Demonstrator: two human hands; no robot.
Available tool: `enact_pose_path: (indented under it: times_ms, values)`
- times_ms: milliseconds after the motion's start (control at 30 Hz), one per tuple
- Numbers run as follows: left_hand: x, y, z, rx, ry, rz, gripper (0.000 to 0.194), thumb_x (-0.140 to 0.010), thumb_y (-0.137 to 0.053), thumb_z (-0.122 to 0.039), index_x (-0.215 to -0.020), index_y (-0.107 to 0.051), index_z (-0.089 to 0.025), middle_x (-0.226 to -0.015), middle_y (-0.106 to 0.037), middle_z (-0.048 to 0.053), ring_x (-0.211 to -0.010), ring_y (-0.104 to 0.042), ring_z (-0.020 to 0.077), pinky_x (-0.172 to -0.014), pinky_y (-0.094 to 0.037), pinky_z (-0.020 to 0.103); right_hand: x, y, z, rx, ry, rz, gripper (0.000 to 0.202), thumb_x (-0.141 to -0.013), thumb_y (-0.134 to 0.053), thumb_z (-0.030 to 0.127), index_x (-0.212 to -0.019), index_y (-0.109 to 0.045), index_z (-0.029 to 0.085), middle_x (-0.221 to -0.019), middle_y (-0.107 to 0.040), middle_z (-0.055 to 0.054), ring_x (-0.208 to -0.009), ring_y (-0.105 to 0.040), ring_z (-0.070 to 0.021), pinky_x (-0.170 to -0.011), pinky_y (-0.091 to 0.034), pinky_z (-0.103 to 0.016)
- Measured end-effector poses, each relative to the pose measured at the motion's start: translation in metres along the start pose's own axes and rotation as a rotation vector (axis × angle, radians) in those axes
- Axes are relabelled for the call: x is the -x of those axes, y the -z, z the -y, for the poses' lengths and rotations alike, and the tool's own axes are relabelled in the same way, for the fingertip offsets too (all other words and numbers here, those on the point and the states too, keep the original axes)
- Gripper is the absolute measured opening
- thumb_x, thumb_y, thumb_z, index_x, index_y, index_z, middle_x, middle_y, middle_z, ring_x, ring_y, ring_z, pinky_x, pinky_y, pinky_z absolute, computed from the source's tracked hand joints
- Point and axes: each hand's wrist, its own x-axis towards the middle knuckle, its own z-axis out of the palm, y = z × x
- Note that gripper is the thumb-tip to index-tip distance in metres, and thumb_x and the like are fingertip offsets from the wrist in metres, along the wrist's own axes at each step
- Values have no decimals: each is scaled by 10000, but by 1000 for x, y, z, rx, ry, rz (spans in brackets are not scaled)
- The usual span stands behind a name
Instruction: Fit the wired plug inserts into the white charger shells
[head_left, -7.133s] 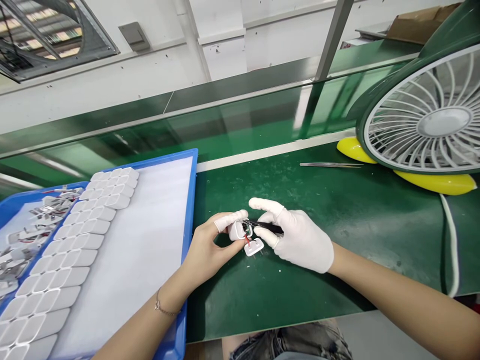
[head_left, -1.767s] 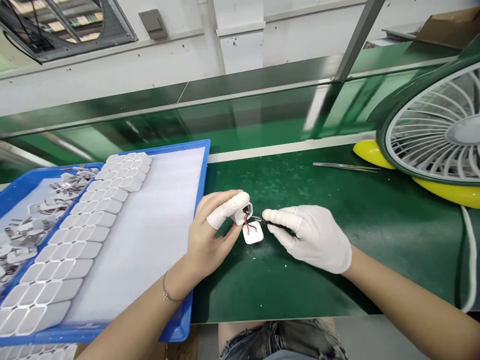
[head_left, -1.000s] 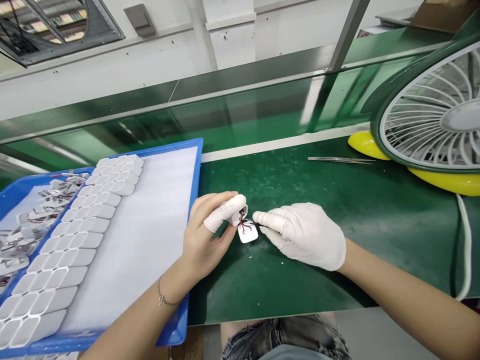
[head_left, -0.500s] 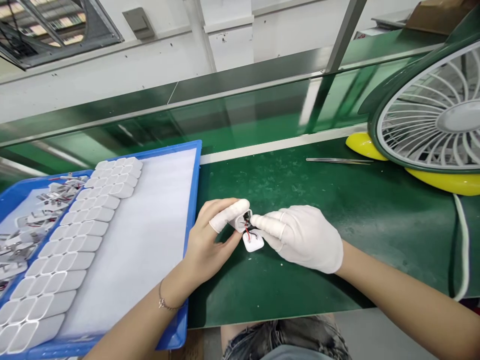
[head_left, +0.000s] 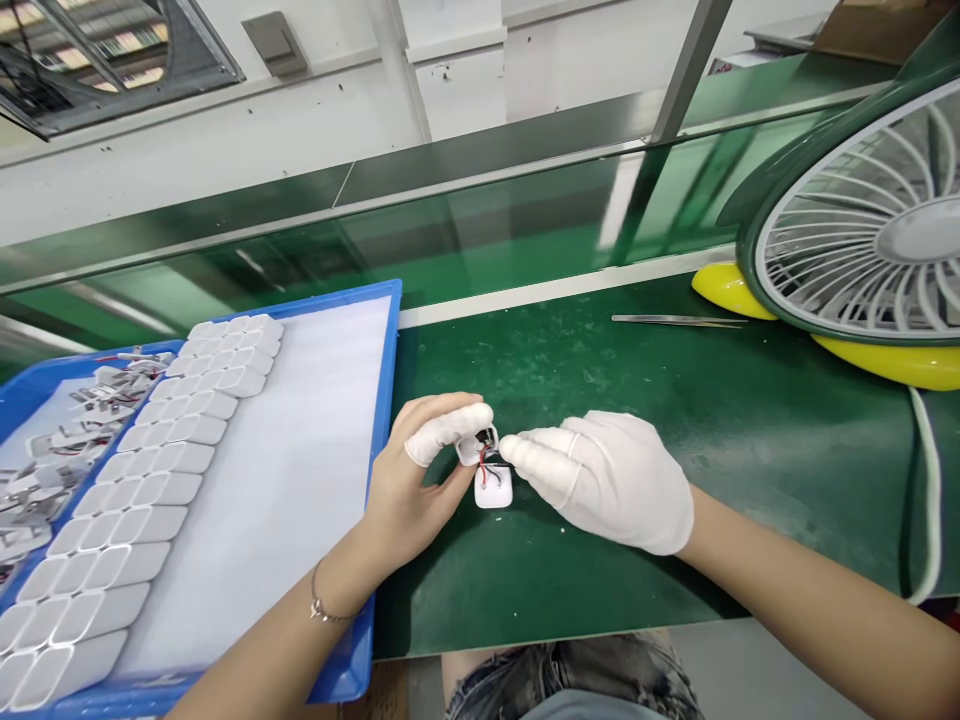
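Note:
My left hand [head_left: 420, 475], with a white cover on one finger, grips a small white housing [head_left: 466, 452] that has dark parts inside. Red and black wires run from its opening to a white square cap [head_left: 493, 490], which hangs just below it. My right hand [head_left: 600, 480], in a white glove, is beside the housing with its fingers pressed together, their tips close to the wires. Whether those fingertips hold a wire is hidden.
Left of my hands, a blue tray [head_left: 388, 370] holds rows of white housings [head_left: 161, 488]. Another blue tray [head_left: 37, 372] has wired parts. Tweezers [head_left: 675, 321] lie toward the back, near a green fan [head_left: 765, 190] with yellow feet and a pale cable [head_left: 930, 480].
The housing and its cap have shifted slightly left with my left hand, and the cap now hangs squarer to view. My right fingertips are a little farther from the opening.

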Motion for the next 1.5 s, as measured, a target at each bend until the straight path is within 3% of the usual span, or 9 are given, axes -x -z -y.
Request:
enact_pose_path:
  times_ms: [167,400,633,900,1500]
  values:
    - [-1,-2,-1,-57,-58,0,424,-811,-654,-91,-1197,-562,-239,-1091,-662,84,-973,-642,193,-809,-571,369,-5,5,-1,111,93,51,263,-946,-425,168,-1079,-652,174,-837,-727,-17,-548,-451,-130,-522,-244,-324]
    - [3,-4,2,-64,1,1,465,-787,-677,-78,-1210,-573,-244,-1106,-651,73,-987,-634,185,-812,-576,347,-6,9,-2,180,179,78,298,-978,-377,238,-1071,-641,136,-899,-740,-77,-573,-468,-155,-517,-234,-329]
    - [2,-1,4,-21,48,-3,425,-821,-637,-75,-1205,-564,-239,-1148,-641,103,-1044,-639,217,-826,-574,373,-6,13,-1,140,115,50,262,-952,-412,195,-1054,-646,136,-861,-725,-53,-567,-443,-137,-523,-230,-333]
    - [-3,1,-2,-138,-128,9,381,-821,-638,-84,-1158,-566,-247,-1106,-678,74,-1020,-636,207,-869,-544,391,-5,11,4,60,111,90,297,-958,-366,174,-1077,-636,146,-797,-706,-36,-551,-430,-138,-522,-220,-334]
    - [-3,-1,-2,-234,-134,-17,400,-828,-592,-38,-1154,-559,-268,-1100,-688,65,-982,-633,203,-845,-524,389,-7,10,6,56,76,164,287,-984,-396,224,-995,-674,151,-668,-629,-30,-508,-395,-130,-523,-190,-343]
